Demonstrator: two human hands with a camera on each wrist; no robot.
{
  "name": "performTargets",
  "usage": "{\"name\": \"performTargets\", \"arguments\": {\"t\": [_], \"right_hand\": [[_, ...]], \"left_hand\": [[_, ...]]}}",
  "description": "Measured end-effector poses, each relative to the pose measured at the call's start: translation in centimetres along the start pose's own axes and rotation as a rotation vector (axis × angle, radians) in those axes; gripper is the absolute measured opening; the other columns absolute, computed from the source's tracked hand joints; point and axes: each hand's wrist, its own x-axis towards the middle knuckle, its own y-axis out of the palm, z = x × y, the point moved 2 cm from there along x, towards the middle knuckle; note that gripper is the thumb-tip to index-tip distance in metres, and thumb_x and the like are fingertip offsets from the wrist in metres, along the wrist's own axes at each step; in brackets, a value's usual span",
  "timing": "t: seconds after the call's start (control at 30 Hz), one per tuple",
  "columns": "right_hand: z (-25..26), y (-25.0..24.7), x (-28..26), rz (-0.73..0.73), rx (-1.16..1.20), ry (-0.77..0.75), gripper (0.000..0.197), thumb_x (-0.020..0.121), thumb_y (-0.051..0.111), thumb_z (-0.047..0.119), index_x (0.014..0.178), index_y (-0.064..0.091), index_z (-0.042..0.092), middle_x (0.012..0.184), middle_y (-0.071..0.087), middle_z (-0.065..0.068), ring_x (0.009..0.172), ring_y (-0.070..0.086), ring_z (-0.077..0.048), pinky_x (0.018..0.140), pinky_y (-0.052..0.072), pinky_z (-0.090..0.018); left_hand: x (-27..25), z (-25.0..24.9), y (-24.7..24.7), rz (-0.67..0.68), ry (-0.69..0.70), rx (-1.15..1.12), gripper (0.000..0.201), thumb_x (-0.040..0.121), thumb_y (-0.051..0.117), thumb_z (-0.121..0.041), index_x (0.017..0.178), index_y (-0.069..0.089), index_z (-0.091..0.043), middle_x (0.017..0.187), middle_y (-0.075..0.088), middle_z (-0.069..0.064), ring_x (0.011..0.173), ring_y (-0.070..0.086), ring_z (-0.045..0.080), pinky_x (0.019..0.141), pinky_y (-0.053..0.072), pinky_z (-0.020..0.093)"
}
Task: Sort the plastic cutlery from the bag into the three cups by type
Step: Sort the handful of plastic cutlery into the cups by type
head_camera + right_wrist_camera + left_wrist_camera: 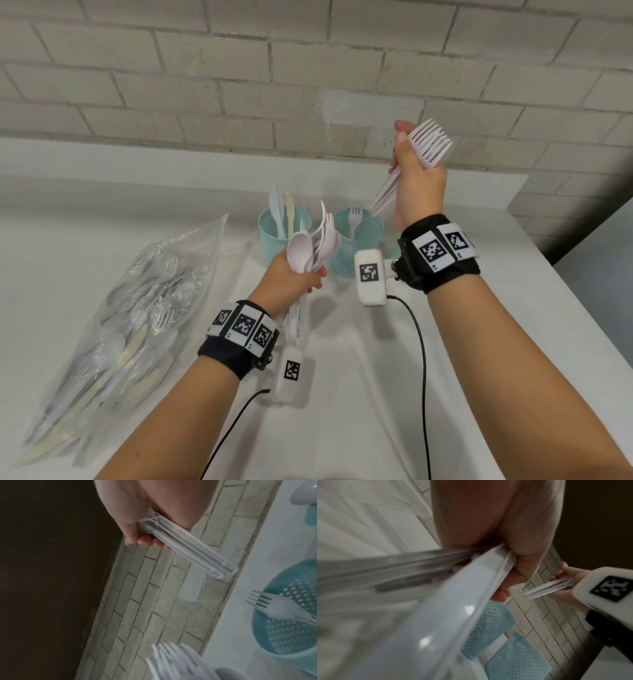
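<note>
We take the fork cup (358, 236), the teal mesh cup that already holds one upright fork (355, 216), as our landmark. Our right hand (416, 181) is curled tight round a stack of white forks (430, 144), raised above and just right of that cup, tines up toward the brick wall (308, 68) and handle ends slanting down toward the cup's rim. Our left hand (291, 282) grips a mixed bundle of spoons and other pieces (315, 243) in front of the cup and a little to its left, partly covering it in the head view. Just left of the fork cup stands the knife cup (279, 236), with knives upright in it. A third cup seems to sit to the right, mostly hidden behind our right wrist, so we cannot tell what it holds. The clear bag (113, 329), with cutlery left inside, lies on the white counter (462, 342) well left of the cups. The step in hand looks like dropping the forks in. To do it well, we should bring the handle ends straight over the mouth, turn the stack near vertical, lower it inside the rim before letting go, and keep the left bundle clear of the opening. The light mesh cup may tip if the handles catch its wall.
</note>
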Motion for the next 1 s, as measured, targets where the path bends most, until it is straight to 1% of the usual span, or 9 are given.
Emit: {"name": "performTargets", "arguments": {"t": [0.13, 0.23, 0.37, 0.47, 0.53, 0.67, 0.83, 0.9, 1.0], "right_hand": [[-1.9, 0.6, 0.2, 0.055, -0.043, -0.017, 0.013, 0.095, 0.054, 0.019, 0.095, 0.066, 0.025, 0.068, 0.047, 0.005, 0.064, 0.042, -0.009, 0.062, 0.041, -0.015], [-4.3, 0.7, 0.5, 0.125, -0.159, 0.098, 0.010, 0.090, 0.061, 0.018, 0.098, 0.067, 0.020, 0.072, 0.054, 0.006, 0.067, 0.049, -0.008, 0.071, 0.045, -0.021], [-7.6, 0.0, 0.0, 0.276, -0.390, 0.319, 0.050, 0.078, 0.075, 0.017, 0.124, 0.056, 0.012, 0.096, 0.063, -0.002, 0.089, 0.061, -0.018, 0.081, 0.051, -0.029], [-7.7, -0.3, -0.4, 0.262, -0.486, 0.227, 0.075, 0.076, 0.077, 0.025, 0.140, 0.039, 0.015, 0.126, 0.053, -0.002, 0.115, 0.050, -0.013, 0.094, 0.040, -0.023], [-6.9, -0.3, -0.7, 0.232, -0.490, 0.087, 0.072, 0.077, 0.076, 0.027, 0.139, 0.040, 0.017, 0.133, 0.049, -0.001, 0.120, 0.044, -0.009, 0.099, 0.035, -0.021], [-5.1, 0.1, -2.4, 0.280, -0.473, -0.125, 0.027, 0.084, 0.069, 0.019, 0.110, 0.066, 0.016, 0.101, 0.058, 0.000, 0.087, 0.053, -0.008, 0.077, 0.043, -0.013], [-6.3, 0.0, -4.3, 0.560, -0.454, 0.189, 0.033, 0.093, 0.057, 0.025, 0.094, 0.068, -0.006, 0.067, 0.057, 0.004, 0.058, 0.052, 0.003, 0.059, 0.042, -0.014], [-6.4, -0.3, -4.3, 0.522, -0.436, 0.183, 0.034, 0.094, 0.055, 0.021, 0.089, 0.066, -0.011, 0.063, 0.056, 0.001, 0.052, 0.051, 0.004, 0.056, 0.041, -0.017], [-5.8, -0.4, -4.1, 0.417, -0.411, 0.170, 0.024, 0.097, 0.048, 0.018, 0.085, 0.062, 0.003, 0.068, 0.063, -0.002, 0.053, 0.058, 0.002, 0.055, 0.046, -0.023]], "left_hand": [[0.0, -0.4, -0.4, -0.008, 0.001, -0.038, 0.021, 0.079, 0.056, 0.010, 0.087, 0.063, -0.008, 0.077, 0.066, 0.000, 0.061, 0.061, 0.009, 0.061, 0.050, 0.024], [0.0, -0.6, -0.6, -0.012, 0.000, -0.090, 0.024, 0.079, 0.055, 0.012, 0.086, 0.063, -0.009, 0.077, 0.066, 0.002, 0.061, 0.061, 0.010, 0.060, 0.049, 0.024], [0.1, -0.9, -0.9, 0.003, 0.003, -0.141, 0.018, 0.077, 0.057, 0.010, 0.080, 0.063, -0.006, 0.073, 0.065, 0.002, 0.056, 0.059, 0.009, 0.056, 0.048, 0.022], [0.2, -0.8, -0.9, 0.009, -0.009, -0.213, 0.011, 0.069, 0.060, -0.001, 0.077, 0.064, -0.007, 0.072, 0.066, 0.003, 0.060, 0.060, 0.015, 0.056, 0.048, 0.025], [0.2, -0.8, -0.7, 0.012, -0.021, -0.263, 0.015, 0.066, 0.058, -0.003, 0.080, 0.064, -0.006, 0.074, 0.066, 0.005, 0.061, 0.060, 0.017, 0.055, 0.047, 0.026], [0.3, -1.2, 0.0, 0.028, -0.022, -0.347, 0.017, 0.067, 0.057, 0.000, 0.084, 0.062, -0.003, 0.073, 0.066, 0.005, 0.059, 0.059, 0.017, 0.053, 0.048, 0.025], [0.2, -1.8, 0.5, 0.047, -0.015, -0.368, 0.019, 0.079, 0.055, 0.010, 0.092, 0.062, -0.002, 0.072, 0.066, 0.006, 0.059, 0.063, 0.017, 0.055, 0.051, 0.025], [0.1, -1.8, 0.6, 0.054, -0.014, -0.349, 0.021, 0.085, 0.051, 0.014, 0.093, 0.062, -0.002, 0.074, 0.066, 0.006, 0.060, 0.066, 0.017, 0.058, 0.054, 0.025], [0.1, -1.7, 0.8, 0.066, -0.009, -0.334, 0.023, 0.085, 0.051, 0.013, 0.097, 0.062, -0.002, 0.079, 0.069, 0.008, 0.066, 0.068, 0.019, 0.064, 0.057, 0.027]]}}
